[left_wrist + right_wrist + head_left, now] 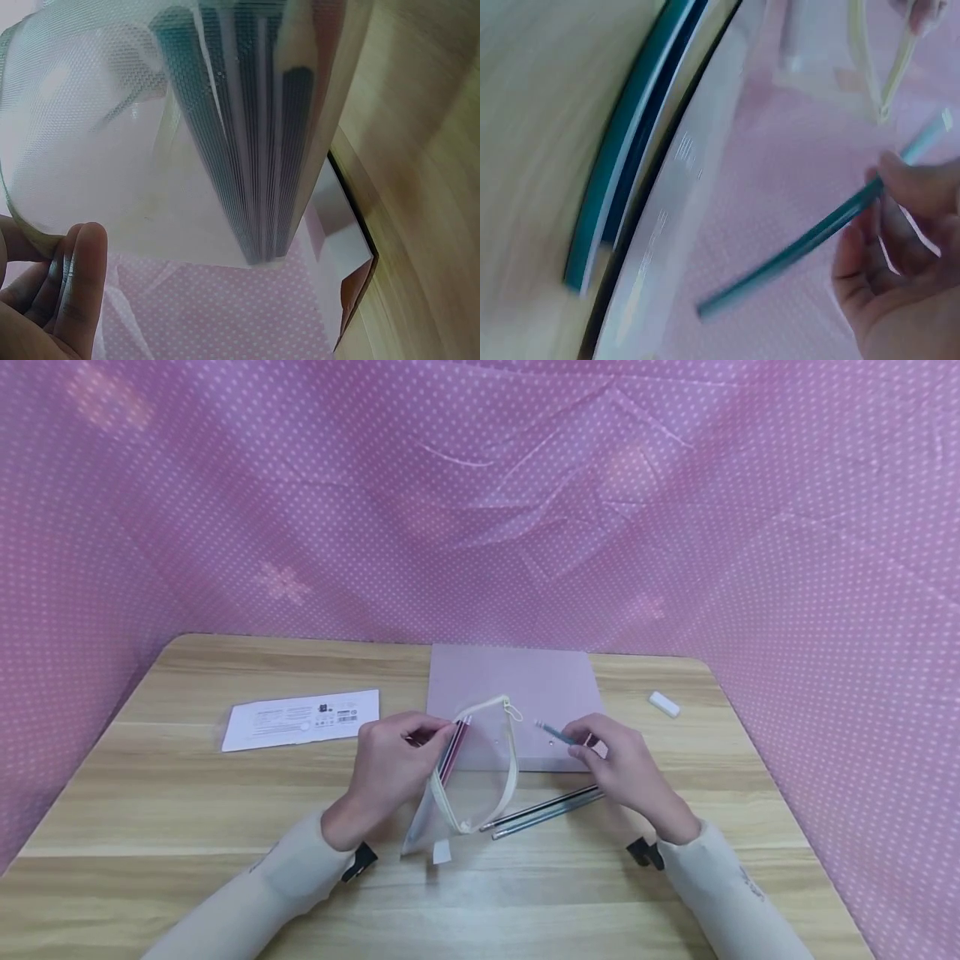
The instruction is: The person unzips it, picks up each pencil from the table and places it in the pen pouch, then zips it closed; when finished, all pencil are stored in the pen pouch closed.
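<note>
My left hand pinches the rim of a see-through mesh pencil case with a cream zipper. The zipper is undone and the mouth gapes toward the right. Several pencils stand bunched inside along one side of the case, seen through the mesh in the left wrist view. To the right of the mouth, my right hand holds a teal pencil between thumb and fingers, its white-tipped end pointing at the case. Beneath that hand, a dark pencil and a teal pencil lie side by side on the table.
Behind the case lies a flat pink box. A white printed packet is on the left of the wooden table. A white eraser lies at the right. Pink dotted cloth hangs around the table.
</note>
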### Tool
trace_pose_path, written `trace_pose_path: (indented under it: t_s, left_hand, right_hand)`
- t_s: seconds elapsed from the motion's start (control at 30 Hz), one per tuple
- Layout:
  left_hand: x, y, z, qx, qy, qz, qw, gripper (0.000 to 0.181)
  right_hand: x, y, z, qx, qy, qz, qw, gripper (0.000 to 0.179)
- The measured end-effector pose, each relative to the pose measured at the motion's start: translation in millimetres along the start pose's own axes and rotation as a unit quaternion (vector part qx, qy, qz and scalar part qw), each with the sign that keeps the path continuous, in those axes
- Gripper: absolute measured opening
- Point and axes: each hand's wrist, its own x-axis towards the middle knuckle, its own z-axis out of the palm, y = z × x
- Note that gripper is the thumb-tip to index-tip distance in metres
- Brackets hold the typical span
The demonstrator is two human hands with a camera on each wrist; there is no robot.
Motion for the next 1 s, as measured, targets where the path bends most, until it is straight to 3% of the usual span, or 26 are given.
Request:
trace_pose_path:
  t_s: [0.1, 0.2, 0.27, 0.4, 0.47, 0.5, 0.53, 0.63, 0.73, 0.83, 1.0]
  left_hand:
    - [0.1, -0.3, 0.1, 0.001, -0.002, 0.001, 1.0, 0.005]
    - [-0.1, -0.2, 0.6, 0.005, -0.003, 0.002, 1.0, 0.005]
    - [-0.4, -0.2, 0.9, 0.007, -0.003, 0.002, 1.0, 0.006]
    - [-0.4, -0.1, 1.1, 0.005, -0.005, 0.0, 1.0, 0.005]
    - [-0.2, -0.1, 1.1, 0.004, -0.004, -0.002, 1.0, 0.005]
    - [-0.2, -0.1, 1.3, 0.003, -0.003, -0.002, 1.0, 0.005]
    - [-0.1, 0.0, 1.3, 0.003, -0.003, -0.003, 1.0, 0.005]
    - [0.0, 0.0, 1.4, 0.002, -0.004, -0.001, 1.0, 0.006]
    - [-0.4, -0.1, 1.5, 0.0, -0.006, 0.001, 1.0, 0.006]
    - [-1.0, -0.2, 1.9, 0.0, -0.008, 0.001, 1.0, 0.006]
    - [-2.4, 1.4, 3.1, 0.002, -0.018, 0.003, 0.9998, 0.006]
  right_hand:
    - [3.6, -9.2, 2.5, 0.078, 0.026, 0.053, 0.9952, 0.026]
    - [7.0, -17.5, 6.7, 0.201, 0.039, 0.109, 0.9727, 0.034]
    - [9.4, -22.7, 9.5, 0.296, 0.042, 0.141, 0.9439, 0.041]
    - [13.8, -32.9, 16.0, 0.457, 0.008, 0.177, 0.8716, 0.043]
    - [14.7, -38.8, 20.0, 0.502, -0.032, 0.182, 0.8448, 0.043]
    - [14.5, -41.7, 22.0, 0.512, -0.057, 0.185, 0.8371, 0.042]
    - [14.1, -45.0, 23.9, 0.515, -0.081, 0.186, 0.8327, 0.042]
    - [13.4, -53.5, 29.0, 0.501, -0.149, 0.191, 0.831, 0.047]
    - [13.7, -58.3, 33.1, 0.483, -0.191, 0.209, 0.8286, 0.049]
    - [15.2, -59.8, 36.8, 0.486, -0.195, 0.236, 0.8186, 0.051]
    - [17.8, -59.6, 44.0, 0.506, -0.161, 0.275, 0.8015, 0.053]
